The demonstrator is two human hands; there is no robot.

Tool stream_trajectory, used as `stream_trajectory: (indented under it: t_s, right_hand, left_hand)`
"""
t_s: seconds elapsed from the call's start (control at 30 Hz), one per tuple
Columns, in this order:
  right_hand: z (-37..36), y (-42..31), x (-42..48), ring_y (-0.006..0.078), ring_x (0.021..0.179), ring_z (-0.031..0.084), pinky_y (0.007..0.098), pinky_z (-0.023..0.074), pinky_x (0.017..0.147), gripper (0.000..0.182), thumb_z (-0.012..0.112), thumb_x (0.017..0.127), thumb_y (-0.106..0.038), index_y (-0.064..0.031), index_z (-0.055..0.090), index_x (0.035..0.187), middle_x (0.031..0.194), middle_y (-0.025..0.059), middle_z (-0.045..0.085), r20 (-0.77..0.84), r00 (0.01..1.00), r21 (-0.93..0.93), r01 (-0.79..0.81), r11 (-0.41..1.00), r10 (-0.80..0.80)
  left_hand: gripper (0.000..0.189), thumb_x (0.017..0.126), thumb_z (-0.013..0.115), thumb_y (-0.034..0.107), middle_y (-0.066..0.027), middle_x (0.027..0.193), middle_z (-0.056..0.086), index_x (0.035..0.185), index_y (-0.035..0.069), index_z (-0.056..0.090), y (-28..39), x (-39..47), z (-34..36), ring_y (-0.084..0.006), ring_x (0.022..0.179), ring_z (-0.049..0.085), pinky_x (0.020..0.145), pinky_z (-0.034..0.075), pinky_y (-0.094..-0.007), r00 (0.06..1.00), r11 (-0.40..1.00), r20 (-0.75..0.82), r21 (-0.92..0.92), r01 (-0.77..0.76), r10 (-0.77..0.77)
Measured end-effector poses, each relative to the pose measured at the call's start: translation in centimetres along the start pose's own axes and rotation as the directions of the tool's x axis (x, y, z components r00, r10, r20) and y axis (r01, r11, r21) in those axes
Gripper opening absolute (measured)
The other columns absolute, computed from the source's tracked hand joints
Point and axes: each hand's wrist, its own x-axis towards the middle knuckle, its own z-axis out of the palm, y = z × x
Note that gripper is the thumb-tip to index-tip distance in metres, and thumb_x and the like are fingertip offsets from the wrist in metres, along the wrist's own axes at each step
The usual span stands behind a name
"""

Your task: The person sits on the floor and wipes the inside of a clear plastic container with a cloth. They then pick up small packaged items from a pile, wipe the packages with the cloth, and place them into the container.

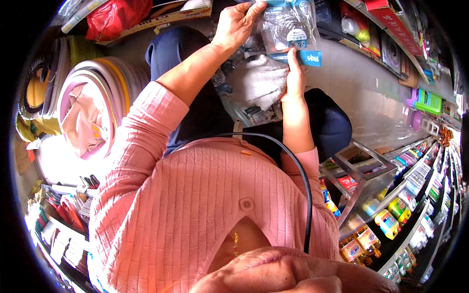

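A clear packet [287, 27] with a coiled steel-wire scouring ball inside is held up in front of me at the top of the view. My left hand [238, 25] pinches its upper left edge by the blue header. Near the packet's lower blue strip [309, 58] is the raised thumb of my right hand [295, 78]. A crumpled grey cloth [258, 80] is held in that same hand, whose fingers are mostly hidden behind it. Beneath the cloth, between my knees, lie several plastic-wrapped items [262, 115], partly covered.
Left of me stand a stack of round basins or stools [121, 80] and a red plastic bag [117, 18]. Shelves with bottles [386, 223] line the right, beside a metal-framed stand [366, 179]. A black cable [306, 186] crosses my chest. Boxed goods [395, 25] fill the upper right shelf.
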Motion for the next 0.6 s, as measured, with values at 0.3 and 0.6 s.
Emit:
stream_trajectory:
  t_s: [0.3, 0.6]
  right_hand:
    - [-0.5, 0.7, 0.7, 0.0102, 0.089, 0.051, 0.0291, 0.0405, 0.084, 0.022, 0.062, 0.089, -0.026, -0.0063, 0.062, 0.1, 0.096, -0.0008, 0.06, 0.15, 0.979, -0.145, 0.157, 0.977, -0.135]
    - [-0.6, 0.8, 1.2, 0.0193, 0.108, 0.049, 0.038, 0.0388, 0.091, 0.047, 0.066, 0.085, -0.037, -0.0033, 0.055, 0.116, 0.115, 0.0085, 0.056, -0.119, 0.987, -0.005, -0.108, 0.994, 0.106]
  left_hand:
    - [0.037, 0.092, 0.055, 0.036, 0.0011, 0.07, 0.056, 0.098, 0.001, 0.063, -0.6, 0.7, 0.2, -0.0066, 0.058, 0.048, 0.05, 0.037, -0.0214, 0.971, 0.978, -0.148, -0.12, 0.173, -0.19]
    - [0.049, 0.09, 0.054, 0.045, -0.0025, 0.104, 0.061, 0.116, 0.004, 0.058, -1.2, -0.6, -0.6, -0.0107, 0.099, 0.051, 0.09, 0.039, -0.0285, 0.934, 0.977, 0.321, 0.191, 0.098, -0.156]
